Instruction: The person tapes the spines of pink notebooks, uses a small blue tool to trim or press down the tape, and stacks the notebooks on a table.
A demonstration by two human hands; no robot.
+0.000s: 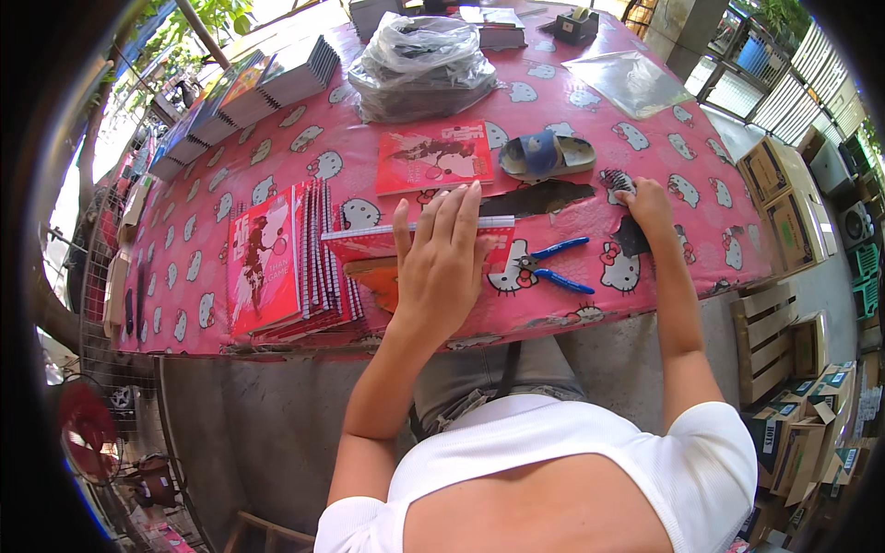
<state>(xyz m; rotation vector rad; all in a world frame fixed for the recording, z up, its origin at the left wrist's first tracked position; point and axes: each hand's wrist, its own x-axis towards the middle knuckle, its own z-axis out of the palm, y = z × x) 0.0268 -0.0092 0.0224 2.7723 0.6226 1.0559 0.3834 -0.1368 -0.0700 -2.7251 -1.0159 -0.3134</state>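
My left hand [438, 263] lies with fingers stretched out over a red notebook [369, 241] whose white page edge faces away from me. An orange piece [376, 281] shows below that notebook. Farther right, my right hand [648, 205] closes its fingertips on a small bunch of dark, ribbed wire coils [616, 182] at the tabletop. Between the hands lie pliers [558, 267] with blue handles. A stack of red spiral notebooks [267, 263] fans out left of my left hand. Beyond that hand, another red notebook [435, 158] lies flat.
The table wears a pink patterned cover [313, 166] with dark torn patches. A blue-and-grey slide sandal [547, 155] lies beyond the pliers. Farther off are a filled clear plastic bag [419, 69], rows of thick books [244, 97], a plastic sheet [630, 81] and a tape dispenser [576, 26]. Cardboard boxes [784, 203] stand right.
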